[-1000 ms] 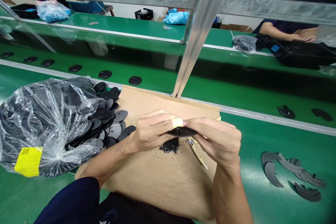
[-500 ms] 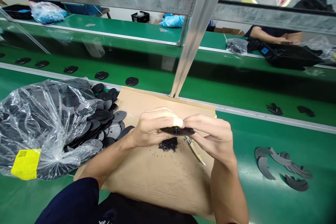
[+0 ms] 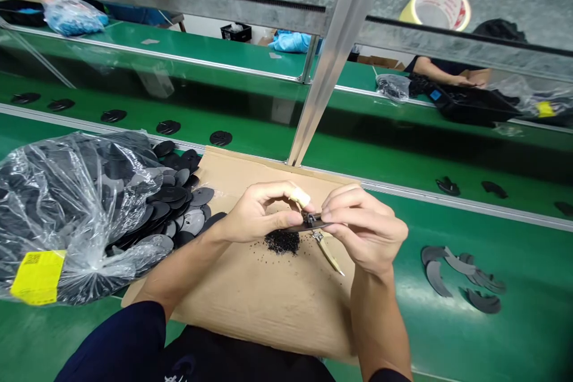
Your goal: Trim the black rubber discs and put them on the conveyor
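Note:
A thin black disc (image 3: 308,225) with a small raised part is held level between both hands over the brown cardboard (image 3: 250,298). My left hand (image 3: 264,209) pinches its left side, with yellow tape round one fingertip. The fingers of my right hand (image 3: 364,224) are closed on its right side. Beneath the disc lies a pile of small black bits (image 3: 283,242). Cutters with pale handles (image 3: 330,256) rest on the cardboard by my right hand, their jaws partly under the disc.
At left, a clear plastic bag (image 3: 76,209) spills black discs (image 3: 168,194). Curved black pieces (image 3: 436,277) lie on the green table at right. A metal post (image 3: 324,65) rises beyond the cardboard. Black parts (image 3: 221,138) sit spaced on a green strip behind. A co-worker's arm (image 3: 441,73) shows at upper right.
The disc has tilted and turned slightly in my hands. My left index finger has lifted and arched, and my left thumb now shows on the disc. The whole view has shifted a little.

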The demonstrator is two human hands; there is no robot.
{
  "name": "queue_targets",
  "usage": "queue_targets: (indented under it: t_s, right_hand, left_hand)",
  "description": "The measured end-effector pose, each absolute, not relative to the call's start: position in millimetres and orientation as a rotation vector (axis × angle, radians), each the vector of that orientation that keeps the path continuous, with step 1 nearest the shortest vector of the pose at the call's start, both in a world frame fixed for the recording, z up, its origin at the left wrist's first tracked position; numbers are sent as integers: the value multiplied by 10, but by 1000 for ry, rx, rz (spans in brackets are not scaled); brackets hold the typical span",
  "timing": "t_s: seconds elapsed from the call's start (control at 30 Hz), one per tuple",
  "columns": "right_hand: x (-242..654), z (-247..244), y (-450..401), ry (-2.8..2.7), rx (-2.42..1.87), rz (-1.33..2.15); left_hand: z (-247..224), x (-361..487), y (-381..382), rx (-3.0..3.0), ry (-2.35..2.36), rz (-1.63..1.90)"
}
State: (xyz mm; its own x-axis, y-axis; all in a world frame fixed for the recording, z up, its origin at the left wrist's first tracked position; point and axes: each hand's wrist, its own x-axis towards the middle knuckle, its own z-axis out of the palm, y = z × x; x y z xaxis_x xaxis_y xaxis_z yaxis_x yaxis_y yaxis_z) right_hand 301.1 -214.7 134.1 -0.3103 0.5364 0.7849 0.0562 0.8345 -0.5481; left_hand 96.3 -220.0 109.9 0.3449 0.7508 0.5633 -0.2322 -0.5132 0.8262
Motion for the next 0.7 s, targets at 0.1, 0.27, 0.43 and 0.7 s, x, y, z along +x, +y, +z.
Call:
queue_targets:
  t_s: [0.1, 0.27, 0.43, 0.7]
  right_hand:
    - [3002, 1305, -2134, -1869, -428, 546]
    - [2984, 1315, -2125, -1909, -367, 637]
    - [3033, 1358, -2135, -1987, -366, 708]
    - [2933, 1167, -2178, -1743, -508, -112]
  left_hand:
    - [1081, 967, -2181, 1627, 452, 1305]
    - [1133, 918, -2164, 1670, 390, 1198]
    - [1162, 909, -2161, 1714, 379, 1029]
    - [1036, 1049, -2198, 1563, 425, 1337]
